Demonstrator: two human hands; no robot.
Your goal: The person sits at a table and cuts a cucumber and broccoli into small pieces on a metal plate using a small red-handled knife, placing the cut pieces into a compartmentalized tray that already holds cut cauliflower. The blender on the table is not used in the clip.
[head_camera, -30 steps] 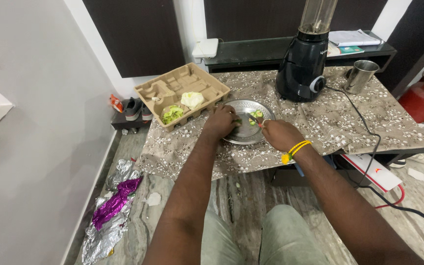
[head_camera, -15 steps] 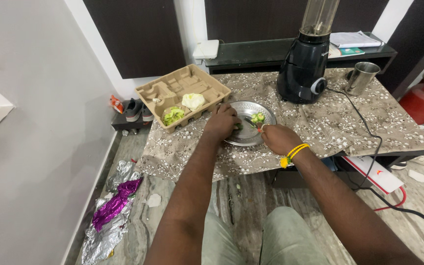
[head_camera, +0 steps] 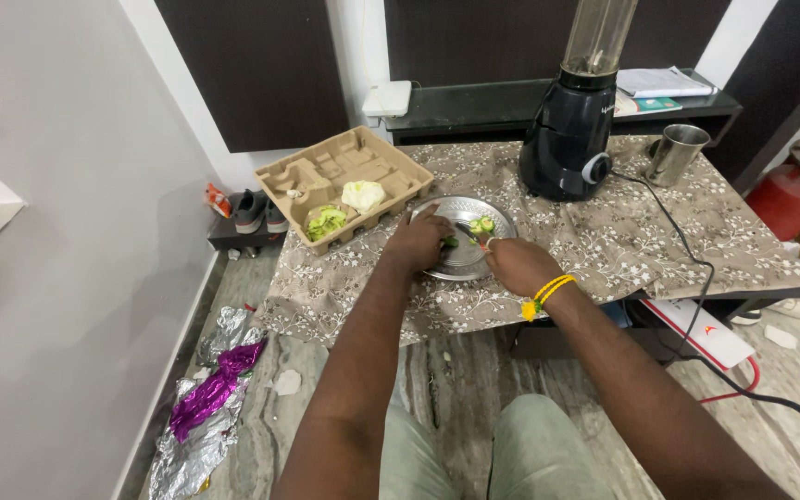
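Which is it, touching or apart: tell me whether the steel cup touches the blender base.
Apart. The head view shows the steel cup standing right of the blender base, with a strip of patterned tablecloth and the black power cord visible between them.

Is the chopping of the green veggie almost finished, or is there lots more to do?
Some looks done: cut green pieces and a pale lump lie in the cardboard tray. In hand: on the steel plate, the left hand steadies a green bit while the right hand holds a knife by more green. Left: only those few bits on the plate. The blender jar looks empty.
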